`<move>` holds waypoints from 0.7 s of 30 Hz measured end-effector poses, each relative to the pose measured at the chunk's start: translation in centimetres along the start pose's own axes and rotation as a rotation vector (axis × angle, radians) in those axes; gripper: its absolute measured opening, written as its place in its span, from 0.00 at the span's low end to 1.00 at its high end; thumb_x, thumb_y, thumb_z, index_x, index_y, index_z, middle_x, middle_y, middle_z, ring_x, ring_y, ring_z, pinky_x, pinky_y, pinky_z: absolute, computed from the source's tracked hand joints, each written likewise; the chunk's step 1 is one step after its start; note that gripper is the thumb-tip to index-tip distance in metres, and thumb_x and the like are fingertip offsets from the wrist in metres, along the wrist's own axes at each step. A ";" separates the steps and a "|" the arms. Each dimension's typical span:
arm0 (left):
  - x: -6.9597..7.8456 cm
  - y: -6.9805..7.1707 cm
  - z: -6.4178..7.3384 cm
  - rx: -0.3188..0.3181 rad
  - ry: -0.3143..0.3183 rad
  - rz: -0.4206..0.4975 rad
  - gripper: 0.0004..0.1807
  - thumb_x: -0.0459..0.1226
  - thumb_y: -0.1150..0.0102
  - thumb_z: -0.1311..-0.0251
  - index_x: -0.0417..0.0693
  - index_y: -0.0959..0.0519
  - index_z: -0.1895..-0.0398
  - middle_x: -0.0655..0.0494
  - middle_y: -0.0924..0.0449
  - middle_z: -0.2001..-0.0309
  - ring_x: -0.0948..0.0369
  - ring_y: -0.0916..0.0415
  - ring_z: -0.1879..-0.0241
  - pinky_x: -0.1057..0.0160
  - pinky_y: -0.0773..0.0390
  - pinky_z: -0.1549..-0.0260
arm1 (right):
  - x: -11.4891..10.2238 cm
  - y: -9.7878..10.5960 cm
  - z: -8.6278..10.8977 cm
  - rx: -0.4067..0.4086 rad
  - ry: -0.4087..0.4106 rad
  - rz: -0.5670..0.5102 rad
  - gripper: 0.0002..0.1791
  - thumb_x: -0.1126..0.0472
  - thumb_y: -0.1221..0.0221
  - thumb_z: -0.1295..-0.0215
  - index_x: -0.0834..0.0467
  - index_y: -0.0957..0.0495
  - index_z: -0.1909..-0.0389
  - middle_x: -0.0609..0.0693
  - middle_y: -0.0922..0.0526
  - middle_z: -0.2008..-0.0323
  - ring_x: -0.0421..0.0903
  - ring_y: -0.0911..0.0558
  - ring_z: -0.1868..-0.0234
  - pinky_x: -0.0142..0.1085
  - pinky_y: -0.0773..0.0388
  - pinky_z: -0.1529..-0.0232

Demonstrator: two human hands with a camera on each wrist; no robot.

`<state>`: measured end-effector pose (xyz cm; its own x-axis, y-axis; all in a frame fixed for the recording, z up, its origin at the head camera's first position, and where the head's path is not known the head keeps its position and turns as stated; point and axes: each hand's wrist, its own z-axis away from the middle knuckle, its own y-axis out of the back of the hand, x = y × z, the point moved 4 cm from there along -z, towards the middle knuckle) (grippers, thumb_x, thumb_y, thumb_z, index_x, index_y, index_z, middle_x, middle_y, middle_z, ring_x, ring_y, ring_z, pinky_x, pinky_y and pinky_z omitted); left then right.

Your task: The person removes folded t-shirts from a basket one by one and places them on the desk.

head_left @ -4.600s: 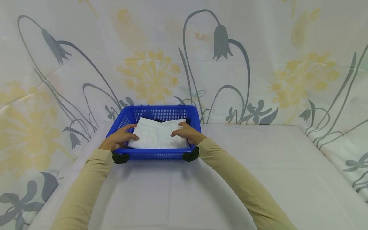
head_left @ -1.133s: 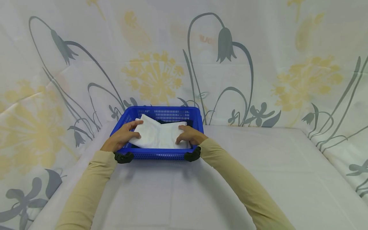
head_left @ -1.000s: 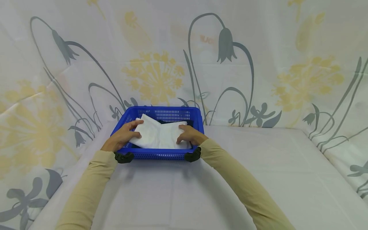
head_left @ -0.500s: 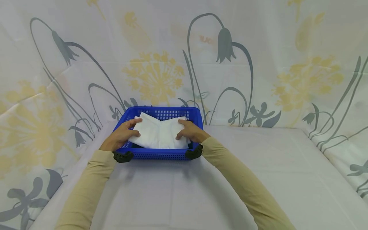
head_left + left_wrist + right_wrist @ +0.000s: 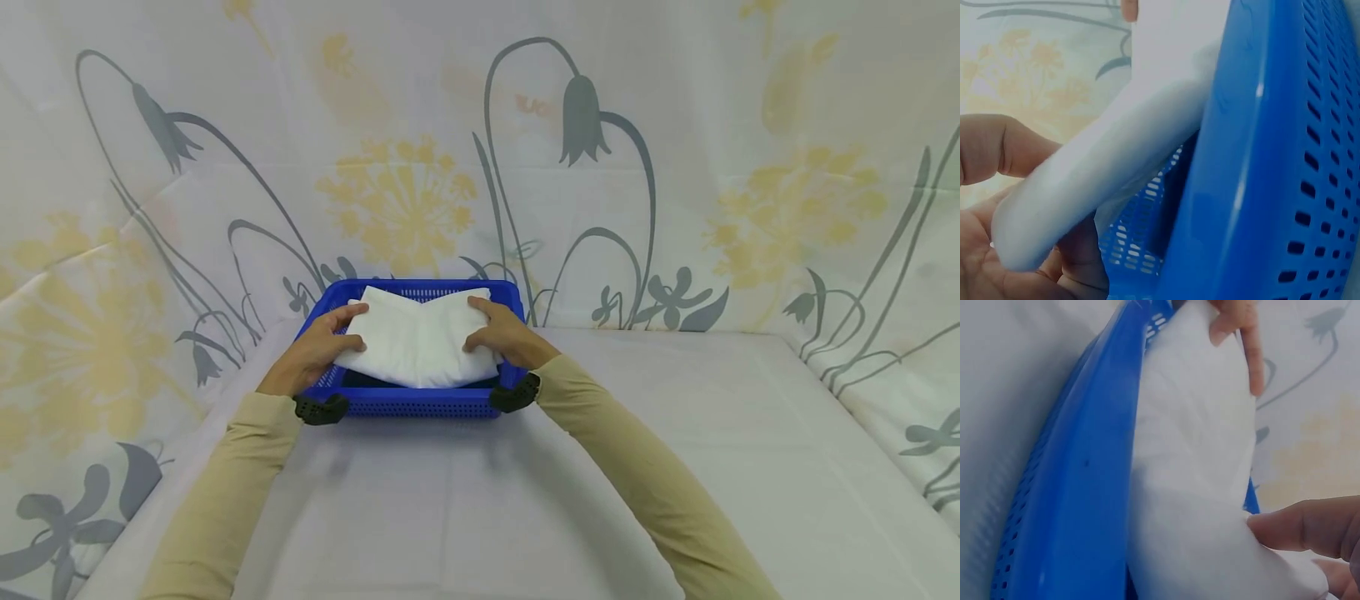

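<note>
A folded white cloth [image 5: 416, 342] sags in the middle between my two hands, inside the upper part of a blue perforated plastic basket [image 5: 420, 395]. At its left end, my left hand [image 5: 321, 348] grips the cloth. The left wrist view shows the cloth's thick rounded fold [image 5: 1085, 178] between thumb [image 5: 1007, 147] and fingers. My right hand [image 5: 504, 333] pinches the opposite end; its thumb [image 5: 1285, 528] presses on the cloth in the right wrist view. Dark material [image 5: 367, 380] shows under the cloth, too hidden to identify.
The basket stands on a white-covered table [image 5: 675, 433], near the back edge. A curtain-like sheet [image 5: 675, 83] with grey and yellow flowers hangs behind and at the sides. Black wrist pieces [image 5: 321, 409] sit close to the basket's front rim.
Both hands have raised the cloth slightly in the basket, and its ends are now higher than its middle. More dark material shows beneath. The right hand has shifted a little to the right.
</note>
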<state>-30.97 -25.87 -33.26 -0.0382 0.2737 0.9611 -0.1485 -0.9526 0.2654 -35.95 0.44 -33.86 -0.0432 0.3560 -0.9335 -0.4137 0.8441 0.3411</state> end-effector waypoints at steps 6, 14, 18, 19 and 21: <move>0.5 -0.4 0.4 0.000 -0.028 0.026 0.42 0.23 0.49 0.42 0.43 0.49 0.24 0.46 0.62 0.24 0.49 0.47 0.36 0.70 0.30 0.57 | -0.5 0.9 0.9 0.024 0.011 -0.026 0.48 0.77 0.38 0.47 0.53 0.44 0.25 0.52 0.51 0.25 0.49 0.53 0.27 0.46 0.47 0.32; 1.2 -1.4 0.8 0.005 -0.052 0.069 0.40 0.24 0.49 0.40 0.44 0.49 0.24 0.43 0.54 0.27 0.53 0.37 0.48 0.70 0.27 0.61 | -0.5 2.2 2.0 0.042 0.031 -0.069 0.48 0.76 0.38 0.47 0.51 0.44 0.25 0.51 0.54 0.25 0.50 0.53 0.27 0.47 0.49 0.32; 1.4 -1.9 0.9 -0.001 -0.071 0.106 0.40 0.24 0.50 0.39 0.44 0.49 0.24 0.43 0.53 0.28 0.54 0.36 0.49 0.70 0.27 0.61 | -0.5 2.9 2.5 0.051 0.039 -0.085 0.48 0.76 0.38 0.46 0.51 0.44 0.25 0.50 0.54 0.25 0.50 0.53 0.27 0.46 0.50 0.31; 1.5 -2.1 0.9 0.001 -0.074 0.116 0.40 0.24 0.50 0.39 0.44 0.49 0.24 0.42 0.52 0.29 0.54 0.35 0.49 0.70 0.27 0.61 | -0.5 3.1 2.7 0.052 0.039 -0.094 0.48 0.76 0.39 0.46 0.50 0.45 0.25 0.50 0.55 0.24 0.50 0.52 0.27 0.46 0.49 0.32; 1.7 -2.3 0.9 0.005 -0.085 0.126 0.39 0.24 0.50 0.39 0.44 0.49 0.24 0.43 0.52 0.28 0.54 0.36 0.47 0.70 0.27 0.60 | -0.6 3.4 3.0 0.055 0.042 -0.105 0.48 0.76 0.39 0.45 0.50 0.45 0.24 0.50 0.56 0.24 0.51 0.51 0.27 0.47 0.47 0.32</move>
<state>-29.79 -23.30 -32.16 0.0280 0.1397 0.9898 -0.1425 -0.9795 0.1423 -34.61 4.29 -31.78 -0.0404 0.2482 -0.9679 -0.3673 0.8972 0.2454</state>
